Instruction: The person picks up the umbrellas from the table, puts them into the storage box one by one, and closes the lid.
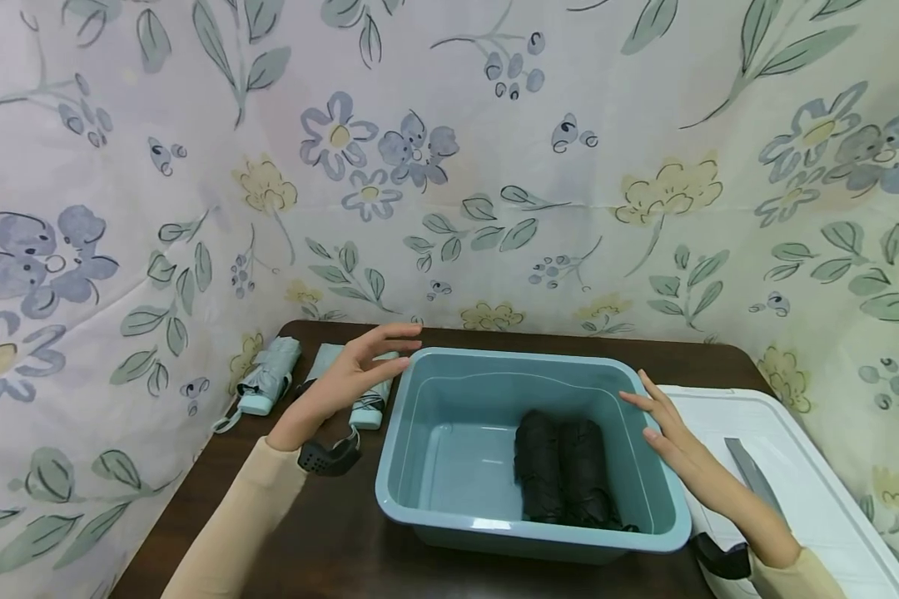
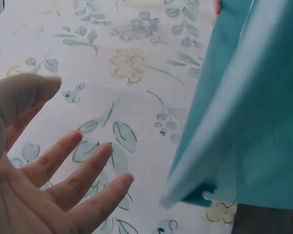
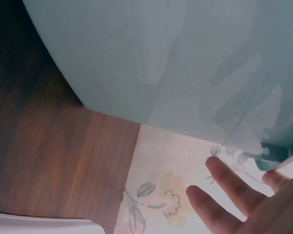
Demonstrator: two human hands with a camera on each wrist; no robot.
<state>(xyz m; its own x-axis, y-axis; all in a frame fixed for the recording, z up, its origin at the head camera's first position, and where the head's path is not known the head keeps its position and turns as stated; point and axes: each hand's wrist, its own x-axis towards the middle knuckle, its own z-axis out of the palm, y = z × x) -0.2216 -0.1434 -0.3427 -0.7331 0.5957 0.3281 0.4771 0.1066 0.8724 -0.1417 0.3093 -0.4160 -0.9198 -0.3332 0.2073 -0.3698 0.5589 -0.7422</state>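
Observation:
A light blue plastic tub (image 1: 449,522) stands on the table between both hands. Inside it, toward the right, two black folded umbrellas (image 1: 562,470) lie side by side. My left hand (image 1: 348,374) is beside the tub's upper left corner; in the left wrist view its fingers (image 2: 88,170) are spread and hold nothing, apart from the wall. At the right rim, my right hand (image 1: 677,441) has its fingers extended, overlapping the rim in the head view. The right wrist view shows its fingers (image 3: 234,185) near the tub's outer wall.
Two light blue folded umbrellas lie at the table's left, one (image 1: 271,370) near the edge and another (image 1: 369,408) partly behind my left hand. A white lid-like panel (image 1: 727,416) with a grey strip (image 1: 752,474) on it is right of the tub. Flowered cloth (image 1: 449,166) hangs behind.

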